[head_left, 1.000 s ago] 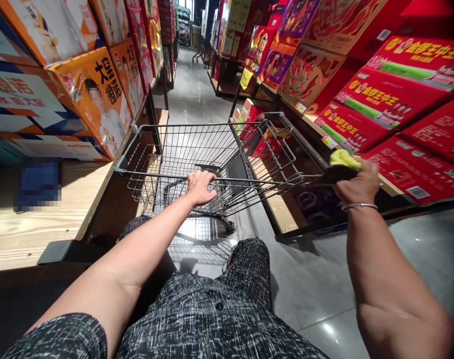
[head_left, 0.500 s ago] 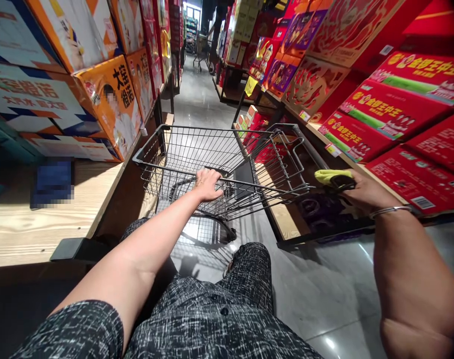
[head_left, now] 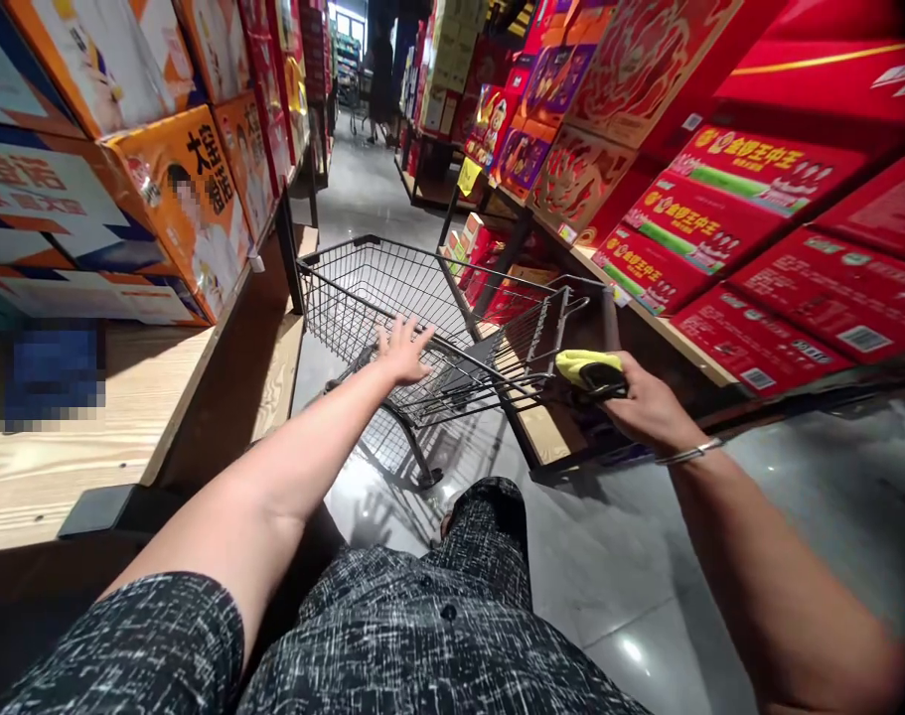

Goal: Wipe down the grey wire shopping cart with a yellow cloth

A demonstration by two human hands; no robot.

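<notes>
A black wire shopping cart (head_left: 392, 260) stands at an angle across the aisle before me. My left hand (head_left: 405, 353) is stretched over its near side rail with the fingers spread; whether the palm touches the rail I cannot tell. At the cart's right end my right hand (head_left: 642, 399) is closed around the handle (head_left: 610, 320). In that same grip is a yellow and black cloth-like item (head_left: 590, 369), bunched against the handle. The cart's basket shows only bare wire and a dark flat panel (head_left: 473, 359).
Orange and white cartons (head_left: 188, 204) are stacked on a wooden shelf (head_left: 154, 397) at left, beside a blurred dark blue item (head_left: 50, 372). Red gift boxes (head_left: 765, 164) fill the shelf at right. Down the aisle are a person in dark clothing (head_left: 381, 79) and another cart (head_left: 359, 114).
The cart has swung round, its far end now pointing more up the aisle. My left hand has loosened from the rail and spread its fingers. My right hand has moved left with the handle.
</notes>
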